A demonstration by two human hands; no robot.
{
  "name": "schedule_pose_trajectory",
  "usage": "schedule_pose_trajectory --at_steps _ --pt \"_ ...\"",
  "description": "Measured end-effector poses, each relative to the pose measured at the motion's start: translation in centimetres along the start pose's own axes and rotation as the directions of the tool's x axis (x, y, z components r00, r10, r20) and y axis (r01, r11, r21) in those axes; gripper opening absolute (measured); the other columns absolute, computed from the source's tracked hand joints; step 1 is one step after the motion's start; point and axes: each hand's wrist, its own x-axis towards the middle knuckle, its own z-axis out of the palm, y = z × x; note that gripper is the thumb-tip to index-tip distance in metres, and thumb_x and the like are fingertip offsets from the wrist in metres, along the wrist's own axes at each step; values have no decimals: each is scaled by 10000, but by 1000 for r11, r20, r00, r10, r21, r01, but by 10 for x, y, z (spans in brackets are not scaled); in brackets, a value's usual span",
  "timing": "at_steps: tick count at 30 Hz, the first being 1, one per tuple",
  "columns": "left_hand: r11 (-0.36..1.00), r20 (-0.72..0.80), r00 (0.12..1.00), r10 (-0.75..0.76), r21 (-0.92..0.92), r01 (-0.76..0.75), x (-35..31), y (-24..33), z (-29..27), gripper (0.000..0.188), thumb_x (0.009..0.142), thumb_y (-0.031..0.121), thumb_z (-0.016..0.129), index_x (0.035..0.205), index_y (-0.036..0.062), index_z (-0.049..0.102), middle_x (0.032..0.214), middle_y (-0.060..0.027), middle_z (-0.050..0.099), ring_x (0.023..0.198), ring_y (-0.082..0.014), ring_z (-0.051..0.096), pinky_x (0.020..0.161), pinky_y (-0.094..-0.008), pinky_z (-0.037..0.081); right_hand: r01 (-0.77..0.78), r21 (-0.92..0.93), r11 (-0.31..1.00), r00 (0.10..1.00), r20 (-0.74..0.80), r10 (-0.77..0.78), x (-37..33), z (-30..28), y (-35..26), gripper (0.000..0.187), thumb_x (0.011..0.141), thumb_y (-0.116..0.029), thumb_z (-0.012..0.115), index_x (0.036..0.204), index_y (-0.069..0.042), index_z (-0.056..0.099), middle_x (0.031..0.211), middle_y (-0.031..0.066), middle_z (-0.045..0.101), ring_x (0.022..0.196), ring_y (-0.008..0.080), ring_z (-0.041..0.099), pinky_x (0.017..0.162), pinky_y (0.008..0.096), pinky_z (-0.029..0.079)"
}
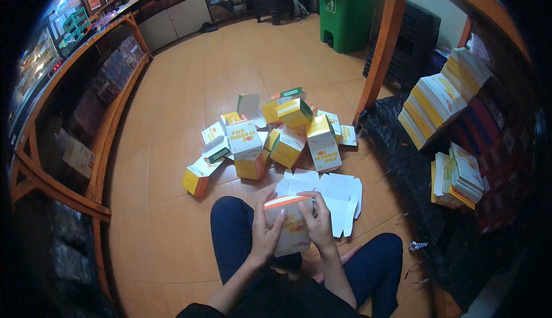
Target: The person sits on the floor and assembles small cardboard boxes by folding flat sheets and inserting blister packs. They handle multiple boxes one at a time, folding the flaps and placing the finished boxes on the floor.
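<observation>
At the lower middle of the frame, my left hand (pixel 265 234) and right hand (pixel 317 221) grip a small carton (pixel 292 226) between them, fingers wrapped on its sides above my knees. Flat white blanks (pixel 339 194) lie just behind it on the floor (pixel 172 226); a heap of folded cartons (pixel 270 140), perhaps a dozen, fills the centre.
</observation>
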Motion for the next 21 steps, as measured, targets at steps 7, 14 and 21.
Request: schedule_pose_trajectory --at_steps 7,14,21 --pt "976 -9 997 -78 -204 74 -4 -1 1 501 1011 220 615 1459 31 495 1354 -142 597 1194 -198 579 1025 -328 455 45 -273 961 990 -115 -79 -7 13 -15 289 1004 -240 631 1166 -2 606 982 112 688 923 161 642 821 334 514" --pt "872 69 965 -254 -414 259 3 -29 -11 342 954 77 650 1278 -30 631 1136 -126 706 982 -162 667 886 -300 529 39 -228 973 998 57 -27 -4 -2 1 214 976 -173 668 1095 4 650 958 75 684 865 103 622 759 283 508" --pt "773 173 945 -279 -543 327 20 -36 -47 243 894 -12 651 1131 -29 701 1056 -120 728 947 -172 691 869 -306 548 -105 62 993 989 114 97 -10 10 -19 353 984 -95 623 1323 -29 551 1019 94 697 853 117 663 725 279 539"
